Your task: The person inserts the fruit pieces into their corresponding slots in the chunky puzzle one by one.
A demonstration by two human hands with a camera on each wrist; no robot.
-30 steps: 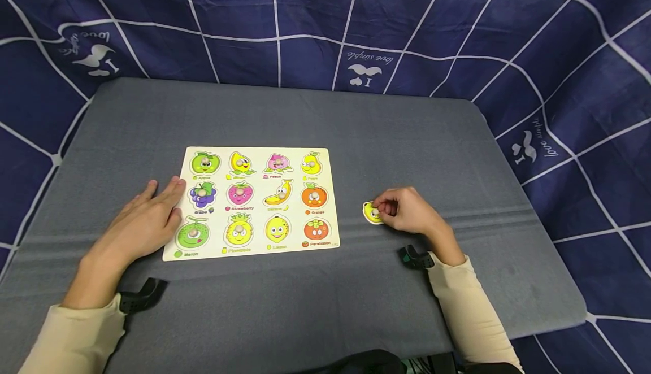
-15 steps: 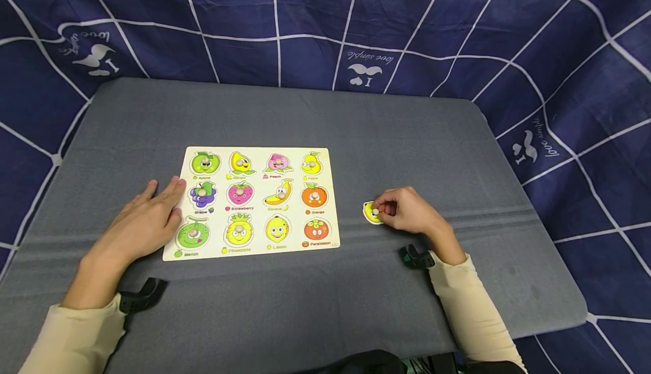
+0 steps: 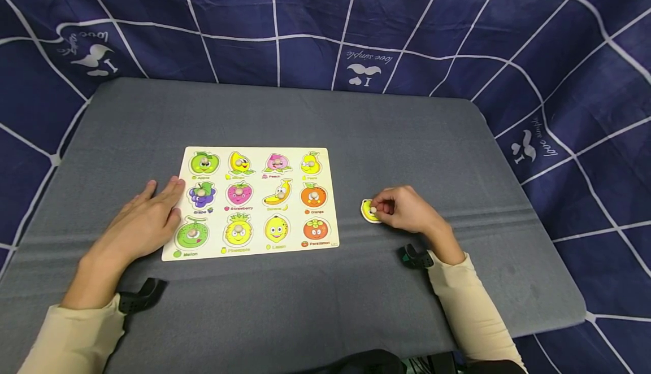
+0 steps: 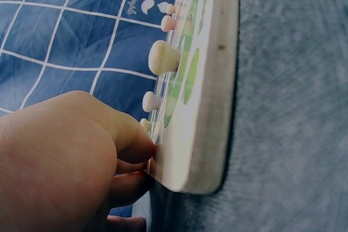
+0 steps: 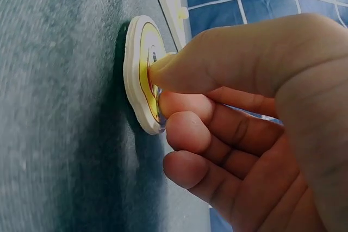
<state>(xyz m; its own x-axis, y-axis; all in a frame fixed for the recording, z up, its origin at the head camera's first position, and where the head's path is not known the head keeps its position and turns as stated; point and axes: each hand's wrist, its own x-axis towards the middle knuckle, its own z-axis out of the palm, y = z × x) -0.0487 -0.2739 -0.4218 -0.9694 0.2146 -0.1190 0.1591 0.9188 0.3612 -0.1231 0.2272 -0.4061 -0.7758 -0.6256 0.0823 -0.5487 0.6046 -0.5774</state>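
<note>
A cream wooden puzzle board [image 3: 258,209] lies on the grey table, printed with fruits and their names. Most of its fruits carry small round knobs; on the lemon [image 3: 277,229] and the persimmon [image 3: 316,229] I see none. My left hand [image 3: 139,221] rests at the board's left edge with fingers extended, its thumb touching the edge near the melon [image 3: 192,234]. Right of the board, my right hand [image 3: 407,210] pinches a yellow fruit puzzle piece [image 3: 368,210] between thumb and index finger. That piece [image 5: 138,74] is close to the tabletop, and the fingers cover part of its face.
The grey padded table [image 3: 325,120] extends around the board on all sides. A dark blue checked cloth [image 3: 305,12] hangs behind and beside it. Black wrist straps [image 3: 142,296] sit at both cuffs.
The yellow puzzle piece has shifted very slightly left in my right hand, and more of its knob shows beside the fingertips. My left hand holds still on the board.
</note>
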